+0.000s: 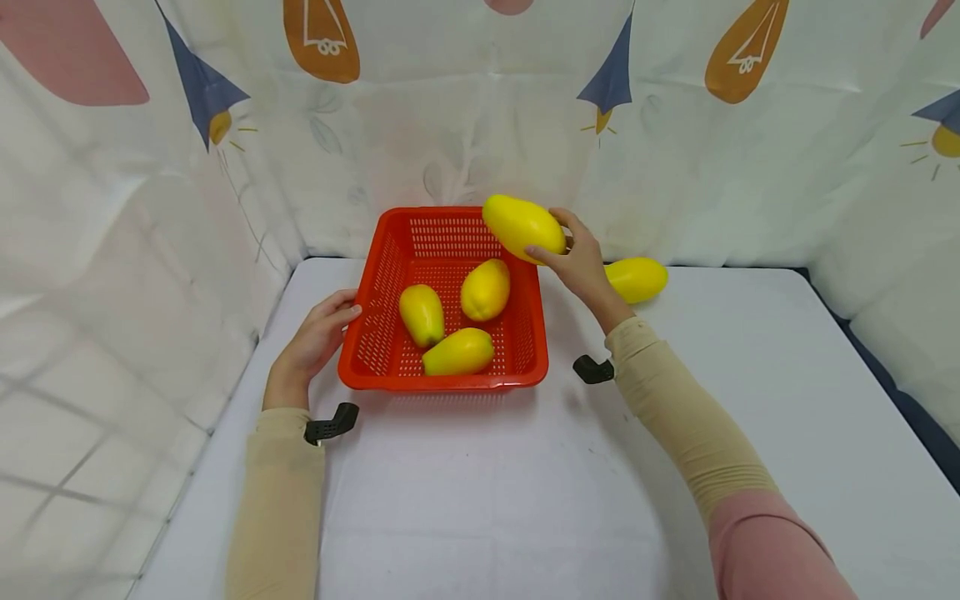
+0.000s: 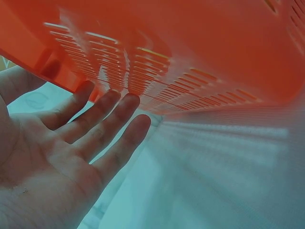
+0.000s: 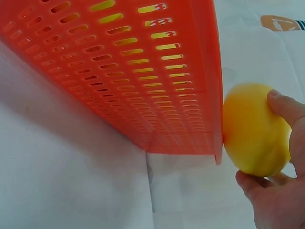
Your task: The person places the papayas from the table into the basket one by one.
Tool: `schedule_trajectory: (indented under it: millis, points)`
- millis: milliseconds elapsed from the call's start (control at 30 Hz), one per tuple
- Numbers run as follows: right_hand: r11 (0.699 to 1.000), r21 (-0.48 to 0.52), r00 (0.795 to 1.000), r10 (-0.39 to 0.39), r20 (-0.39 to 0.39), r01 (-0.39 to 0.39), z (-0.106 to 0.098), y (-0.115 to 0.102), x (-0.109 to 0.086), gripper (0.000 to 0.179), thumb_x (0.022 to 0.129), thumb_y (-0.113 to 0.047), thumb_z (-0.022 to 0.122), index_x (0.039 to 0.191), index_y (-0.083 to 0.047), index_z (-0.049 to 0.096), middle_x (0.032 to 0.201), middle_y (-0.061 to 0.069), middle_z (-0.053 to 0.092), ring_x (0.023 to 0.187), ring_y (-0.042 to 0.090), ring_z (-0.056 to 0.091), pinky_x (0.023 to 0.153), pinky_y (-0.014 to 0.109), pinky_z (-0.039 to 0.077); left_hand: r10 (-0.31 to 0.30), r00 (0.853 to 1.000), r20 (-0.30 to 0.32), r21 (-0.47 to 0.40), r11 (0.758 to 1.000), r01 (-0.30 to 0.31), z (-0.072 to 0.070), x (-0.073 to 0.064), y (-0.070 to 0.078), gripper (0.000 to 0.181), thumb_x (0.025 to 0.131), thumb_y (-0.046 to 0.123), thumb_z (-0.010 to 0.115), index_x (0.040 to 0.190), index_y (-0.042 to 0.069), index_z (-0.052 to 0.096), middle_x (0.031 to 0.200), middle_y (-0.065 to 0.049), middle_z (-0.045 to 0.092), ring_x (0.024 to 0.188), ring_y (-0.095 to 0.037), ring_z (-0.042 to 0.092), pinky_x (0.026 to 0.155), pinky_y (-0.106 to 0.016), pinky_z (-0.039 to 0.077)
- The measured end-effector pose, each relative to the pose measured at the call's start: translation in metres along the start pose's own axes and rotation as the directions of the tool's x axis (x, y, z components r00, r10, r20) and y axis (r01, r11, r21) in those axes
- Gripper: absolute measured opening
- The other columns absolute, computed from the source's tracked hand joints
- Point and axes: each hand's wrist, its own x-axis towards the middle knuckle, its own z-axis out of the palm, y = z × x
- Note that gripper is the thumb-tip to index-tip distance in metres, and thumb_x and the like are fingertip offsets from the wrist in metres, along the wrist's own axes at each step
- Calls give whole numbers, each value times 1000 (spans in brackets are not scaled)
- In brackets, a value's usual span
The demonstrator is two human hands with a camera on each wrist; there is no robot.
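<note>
In the head view a red plastic basket (image 1: 442, 382) stands on the table with three yellow papayas inside: one on the left (image 1: 422, 315), one at the right (image 1: 485, 290) and one in front (image 1: 459, 352). My right hand (image 1: 576, 254) holds another yellow papaya (image 1: 523, 227) over the basket's far right rim, thumb on one side and fingers on the other. The right wrist view shows this papaya (image 3: 255, 129) beside the basket rim. My left hand (image 1: 318, 333) rests against the basket's left side; in the left wrist view its fingers (image 2: 107, 136) are spread and fairly straight along the slotted wall.
Another yellow papaya (image 1: 637, 279) lies on the white-covered table (image 1: 480, 483), right of the basket and partly hidden behind my right wrist. A patterned white curtain (image 1: 480, 125) hangs along the table's back edge and left side.
</note>
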Motion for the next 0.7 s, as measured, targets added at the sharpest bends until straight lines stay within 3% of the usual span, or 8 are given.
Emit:
schedule_trajectory:
  millis: [700]
  points:
    - [999,31,998,-41,45,39,2,-2,1,73,84,-38,74,145,-25,38,149,-1,41,126,23,50,104,39,47,-9,1000,-2,6,1000,9,-1,0,0,36,102,21,47,133,4,43,113,2,59,103,-10,57,89,-18,48]
